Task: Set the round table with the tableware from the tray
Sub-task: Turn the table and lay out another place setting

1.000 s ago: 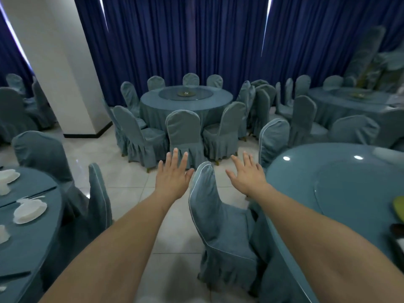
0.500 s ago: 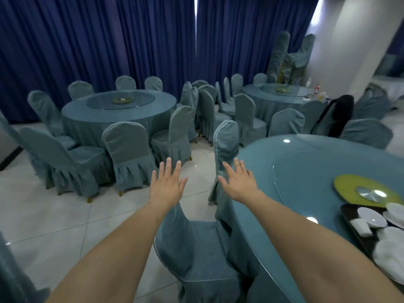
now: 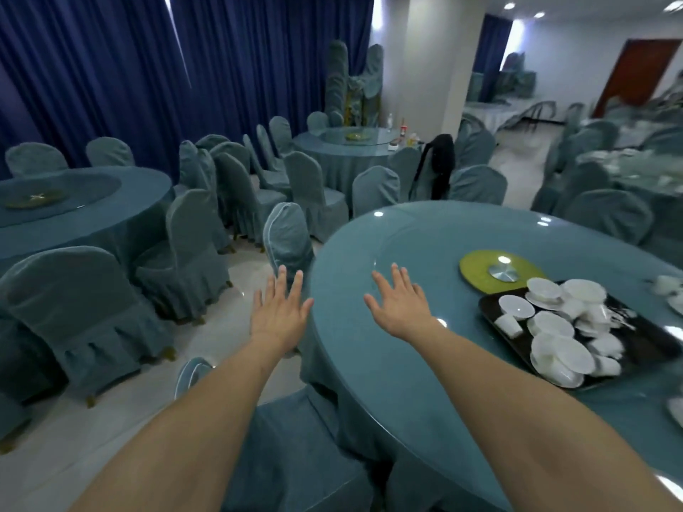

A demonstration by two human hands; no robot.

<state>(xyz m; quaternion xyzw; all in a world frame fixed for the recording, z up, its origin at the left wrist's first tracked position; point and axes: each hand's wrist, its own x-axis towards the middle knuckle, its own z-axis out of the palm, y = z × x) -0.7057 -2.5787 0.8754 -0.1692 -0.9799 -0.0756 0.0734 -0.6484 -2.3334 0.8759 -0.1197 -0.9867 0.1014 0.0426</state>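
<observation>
Reaching forward, the left hand (image 3: 281,313) and right hand (image 3: 400,304) hold nothing, fingers spread. The tray (image 3: 643,345) of tableware (image 3: 561,327) sits on the round desk (image 3: 406,238), right of frame. Next move: grasp one piece.

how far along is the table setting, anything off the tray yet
Barely begun. The tray on the round table is still piled with white tableware. A few white pieces sit at the table's far right edge, too blurred to identify. Left hand and right hand are open, holding nothing. Nearly all place settings remain.
</observation>
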